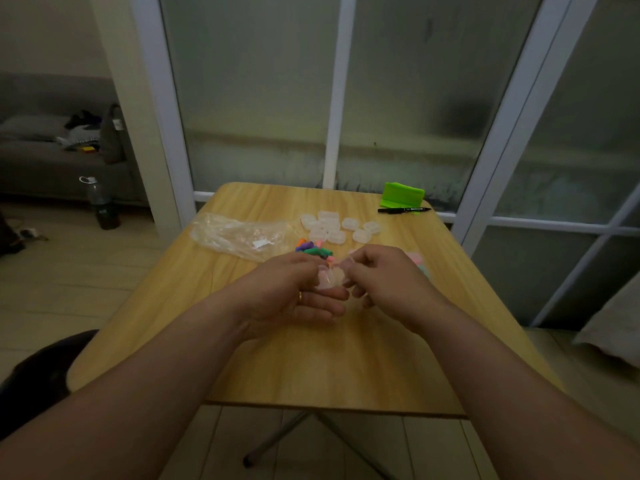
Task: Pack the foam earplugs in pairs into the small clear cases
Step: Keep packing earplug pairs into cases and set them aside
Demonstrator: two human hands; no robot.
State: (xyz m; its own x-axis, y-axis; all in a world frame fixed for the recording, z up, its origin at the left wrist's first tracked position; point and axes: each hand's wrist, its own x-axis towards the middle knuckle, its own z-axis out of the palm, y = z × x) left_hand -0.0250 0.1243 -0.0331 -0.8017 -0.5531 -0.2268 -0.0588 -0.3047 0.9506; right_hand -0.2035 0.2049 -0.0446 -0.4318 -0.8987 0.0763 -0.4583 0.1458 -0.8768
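Head view: over the tabletop (311,368), the left hand (298,292) cradles a clear case (329,279), fingers (325,303) curled under it. The right hand (384,275) pinches its upper edge.

Likely step: opening or snapping this case shut. The next move calls for a pair from the earplugs (311,250) just behind. Spare cases (332,226) lie farther back.

The case's contents are blurred, and the pinkish items beyond the right hand are unclear.

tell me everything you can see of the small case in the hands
The small clear case looks like translucent whitish plastic, rounded in shape. It is held just above the wooden table, pinched between the left hand and the right hand. A pinkish tint shows through; whether it is open is unclear.
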